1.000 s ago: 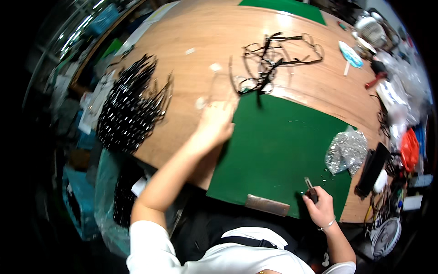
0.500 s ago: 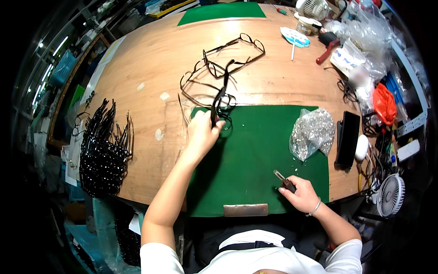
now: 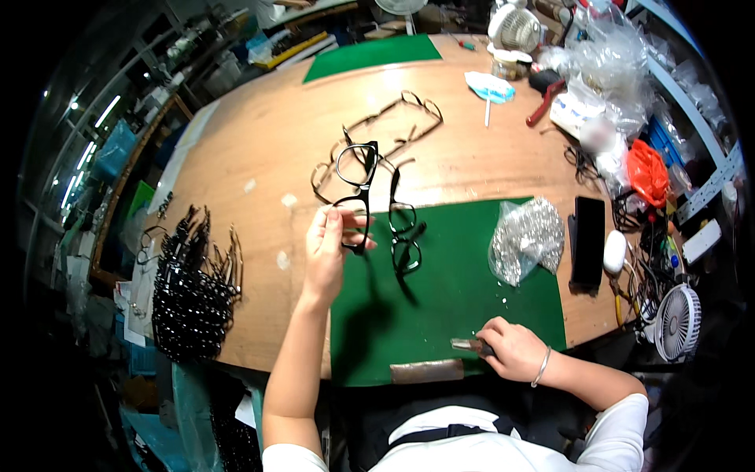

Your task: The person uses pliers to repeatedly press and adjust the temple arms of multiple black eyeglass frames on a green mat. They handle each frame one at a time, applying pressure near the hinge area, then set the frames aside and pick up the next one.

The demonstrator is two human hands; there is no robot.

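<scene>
My left hand (image 3: pixel 325 250) is closed on black eyeglass frames (image 3: pixel 363 189), held up vertically over the left part of a green mat (image 3: pixel 429 318). Another black pair (image 3: pixel 405 232) lies just right of it on the mat, and several more frames (image 3: pixel 425 106) lie tangled on the wood beyond, partly hidden by the held pair. My right hand (image 3: pixel 510 352) grips a small hand tool (image 3: pixel 468 344) with a metal tip and dark handle low over the mat. A plastic bag of small silvery pieces (image 3: pixel 523 240) lies above that hand.
A bundle of shiny black strips (image 3: pixel 189 299) lies on the wooden table (image 3: pixel 267 157) at left. Along the right sit a black oblong object (image 3: pixel 586 244), white oval item (image 3: pixel 614 252), red pliers (image 3: pixel 543 102), plastic bags (image 3: pixel 613 47) and small fan (image 3: pixel 676 322). A metal plate (image 3: pixel 425 370) edges the mat.
My left hand went from reaching into the tangled frames to holding one pair upright, apart from another now on the mat. My right hand shifted slightly, turning the tool more horizontal. The view swung too.
</scene>
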